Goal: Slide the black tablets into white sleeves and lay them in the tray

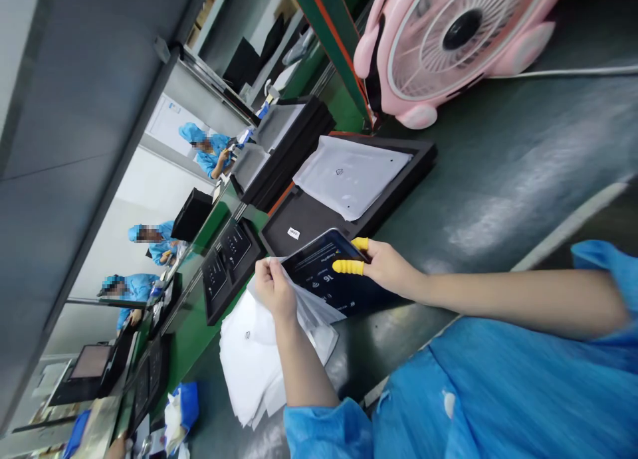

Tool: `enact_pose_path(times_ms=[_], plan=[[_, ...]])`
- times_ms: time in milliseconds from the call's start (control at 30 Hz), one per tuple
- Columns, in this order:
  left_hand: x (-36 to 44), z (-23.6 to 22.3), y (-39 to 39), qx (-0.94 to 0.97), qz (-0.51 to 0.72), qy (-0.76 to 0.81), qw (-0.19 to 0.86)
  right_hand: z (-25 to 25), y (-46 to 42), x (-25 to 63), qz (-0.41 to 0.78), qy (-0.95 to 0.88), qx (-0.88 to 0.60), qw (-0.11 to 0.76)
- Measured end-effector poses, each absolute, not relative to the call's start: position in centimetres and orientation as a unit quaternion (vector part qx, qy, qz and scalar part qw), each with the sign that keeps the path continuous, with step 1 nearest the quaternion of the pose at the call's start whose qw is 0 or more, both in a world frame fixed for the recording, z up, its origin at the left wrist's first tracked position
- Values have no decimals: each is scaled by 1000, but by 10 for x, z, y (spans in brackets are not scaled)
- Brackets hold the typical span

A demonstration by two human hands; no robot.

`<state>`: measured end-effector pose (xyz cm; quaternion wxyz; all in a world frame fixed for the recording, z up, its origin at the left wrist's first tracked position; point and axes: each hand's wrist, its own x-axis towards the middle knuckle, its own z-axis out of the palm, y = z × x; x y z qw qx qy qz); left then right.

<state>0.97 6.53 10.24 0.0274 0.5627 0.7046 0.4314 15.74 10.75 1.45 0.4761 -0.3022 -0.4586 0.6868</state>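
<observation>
My right hand, with yellow finger cots on two fingers, grips the edge of a dark tablet whose screen shows white print. My left hand is closed on the open edge of a thin white bag, and the tablet's lower part lies against that bag. Under my left forearm sits a stack of the same white bags. Both my sleeves are blue.
A black tray holding a white bagged item lies beyond my hands, with more black trays and panels along the green conveyor. A pink fan stands on the bench. Several people in blue work further down the line.
</observation>
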Motion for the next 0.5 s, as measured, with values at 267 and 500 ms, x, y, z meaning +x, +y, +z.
enact_pose_path(times_ms=[267, 500], plan=[[68, 74, 33, 674, 285, 663, 156, 14, 98, 134, 756, -378, -300, 443], [59, 93, 43, 701, 315, 631, 106, 20, 98, 119, 675, -511, -217, 486]])
